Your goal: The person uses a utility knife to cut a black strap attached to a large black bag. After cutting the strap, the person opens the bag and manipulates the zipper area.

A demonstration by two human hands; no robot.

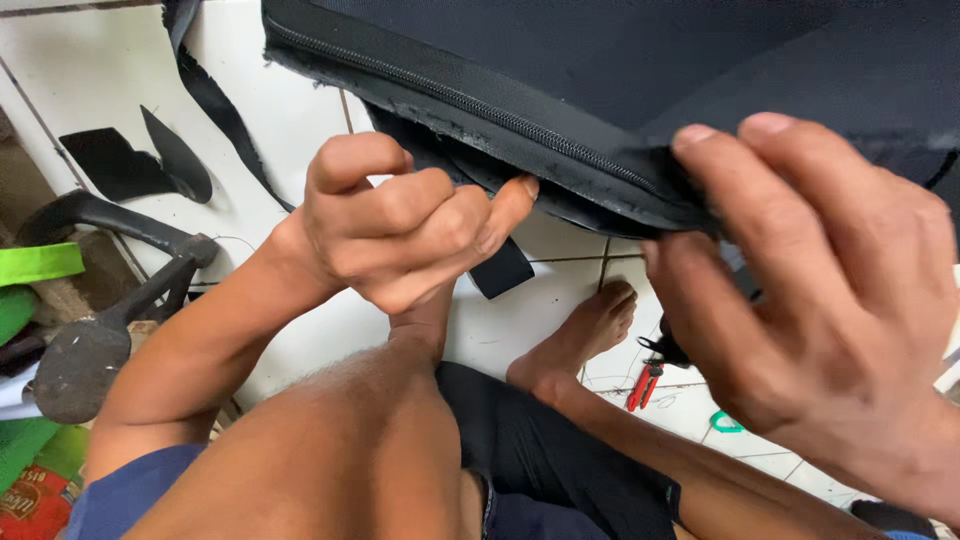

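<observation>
A large black fabric bag panel (620,60) with a black zipper (470,100) along its frayed edge hangs across the top of the head view. My left hand (400,225) is curled under that edge, fingers closed and one fingertip pressing the seam near the middle. Further right, my right hand (820,290) pinches the same edge between thumb and fingers. A black strap end (500,270) hangs below my left hand. My bare knees and one foot (590,335) are beneath the bag.
White floor tiles (290,120) carry black fabric scraps (130,160) and a long black strip (215,100). Red-handled snips (645,385) lie by my foot. A dark metal stand (90,340) and green items (30,270) sit at the left.
</observation>
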